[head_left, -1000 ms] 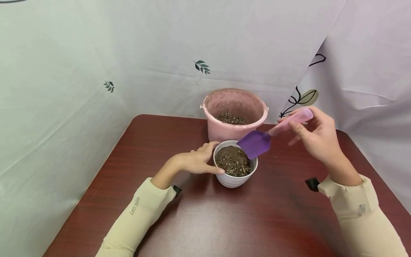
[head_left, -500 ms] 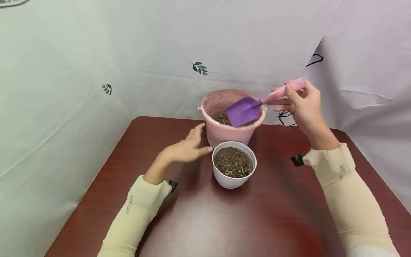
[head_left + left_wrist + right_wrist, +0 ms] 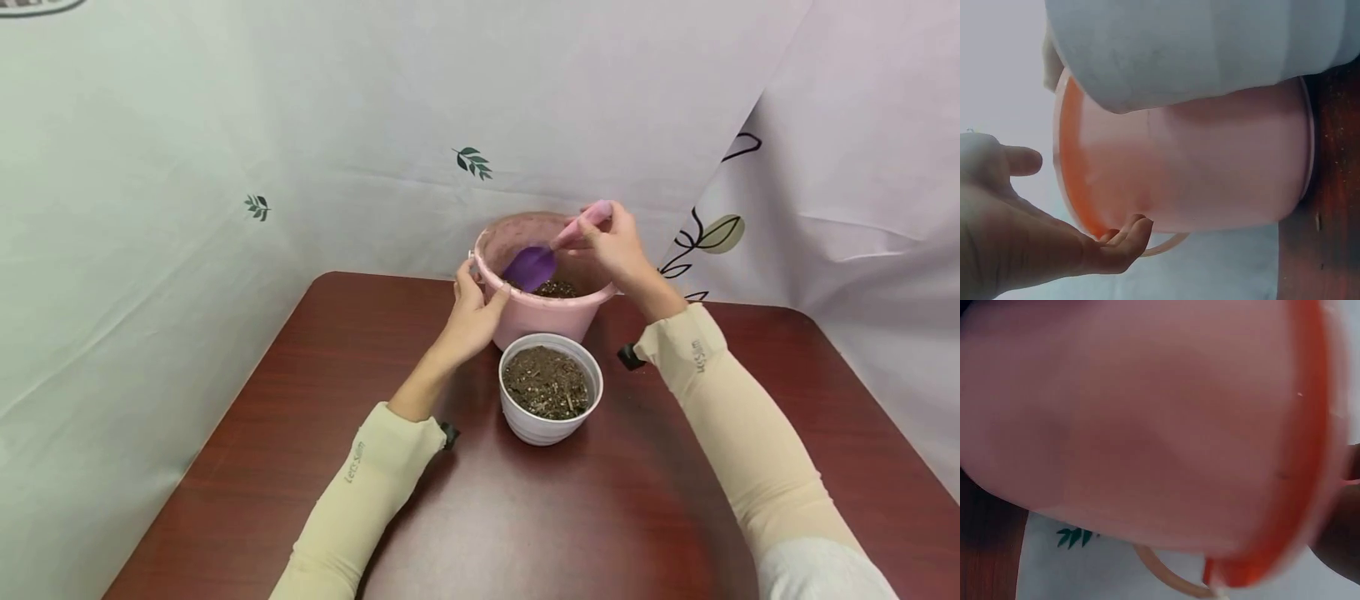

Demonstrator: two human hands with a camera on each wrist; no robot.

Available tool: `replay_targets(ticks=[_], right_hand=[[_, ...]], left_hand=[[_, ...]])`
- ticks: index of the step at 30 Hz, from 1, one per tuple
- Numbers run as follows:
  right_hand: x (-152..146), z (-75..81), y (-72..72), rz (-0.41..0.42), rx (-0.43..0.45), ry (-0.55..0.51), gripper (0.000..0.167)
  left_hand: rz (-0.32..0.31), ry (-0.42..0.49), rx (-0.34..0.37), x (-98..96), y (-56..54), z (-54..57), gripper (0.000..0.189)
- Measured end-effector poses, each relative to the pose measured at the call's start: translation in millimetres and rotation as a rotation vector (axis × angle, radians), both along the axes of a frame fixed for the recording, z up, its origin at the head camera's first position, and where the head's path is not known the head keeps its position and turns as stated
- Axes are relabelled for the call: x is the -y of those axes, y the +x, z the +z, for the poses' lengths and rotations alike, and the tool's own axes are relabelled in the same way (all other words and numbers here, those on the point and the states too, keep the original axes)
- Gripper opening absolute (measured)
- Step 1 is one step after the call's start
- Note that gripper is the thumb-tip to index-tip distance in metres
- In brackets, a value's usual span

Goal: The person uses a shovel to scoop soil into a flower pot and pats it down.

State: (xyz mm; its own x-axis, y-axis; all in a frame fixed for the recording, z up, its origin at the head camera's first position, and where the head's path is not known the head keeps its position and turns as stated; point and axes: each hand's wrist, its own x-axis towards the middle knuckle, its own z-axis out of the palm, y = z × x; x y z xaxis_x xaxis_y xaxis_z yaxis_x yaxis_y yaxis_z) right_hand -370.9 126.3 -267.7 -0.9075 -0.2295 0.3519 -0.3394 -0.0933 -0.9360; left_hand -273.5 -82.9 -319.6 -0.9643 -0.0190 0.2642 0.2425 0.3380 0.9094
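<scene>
A trowel (image 3: pixel 531 267) with a purple blade and pink handle is in my right hand (image 3: pixel 618 250), the fingers gripping the handle. Its blade points down inside a pink bucket (image 3: pixel 543 312) that holds some dark soil (image 3: pixel 557 289). At the bucket's left side, my left hand (image 3: pixel 471 317) has its fingers against the outer wall and its thumb by the rim; in the left wrist view the thumb (image 3: pixel 1024 161) looks slightly apart from the rim. Just in front stands a white pot (image 3: pixel 543 429) nearly full of soil (image 3: pixel 547 383). In the right wrist view the bucket wall hides most of that hand.
Both containers stand on a dark red-brown table (image 3: pixel 300 433), the bucket near its back edge. A pale curtain (image 3: pixel 360 125) with leaf prints hangs behind and at the sides. The bucket's handle (image 3: pixel 1166 245) hangs down behind it.
My right hand has carried the trowel from over the white pot left and down into the bucket. My left hand has left the pot's rim and moved up to the bucket's left side.
</scene>
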Motion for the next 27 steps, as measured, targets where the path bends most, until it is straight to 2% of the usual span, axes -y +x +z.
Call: replay_targets(ticks=[5, 8, 15, 19, 22, 27], right_hand=[[10, -7.7, -3.5, -0.072, -0.007, 0.164, 0.016], [12, -8.9, -4.2, -0.117, -0.042, 0.248, 0.016], [17, -10.9, -5.7, -0.073, -0.079, 0.318, 0.008], [18, -10.5, -4.8, -0.127, -0.121, 0.474, 0.014], [18, -9.4, -4.2, -0.127, -0.115, 0.535, 0.018], [18, -7.7, -3.7, -0.109, -0.098, 0.531, 0.015]], left_hand=[[-0.008, -0.020, 0.009, -4.0, -1.0, -5.3, 0.068], [-0.002, -0.034, 0.007, -3.7, -0.6, -5.2, 0.068], [0.013, -0.059, 0.002, -0.4, 0.3, -4.3, 0.068], [0.013, -0.072, -0.001, -0.6, -1.0, -5.0, 0.068], [0.017, -0.084, -0.008, -0.8, -2.3, -5.3, 0.068], [0.014, -0.102, -0.020, -0.4, -2.6, -4.3, 0.067]])
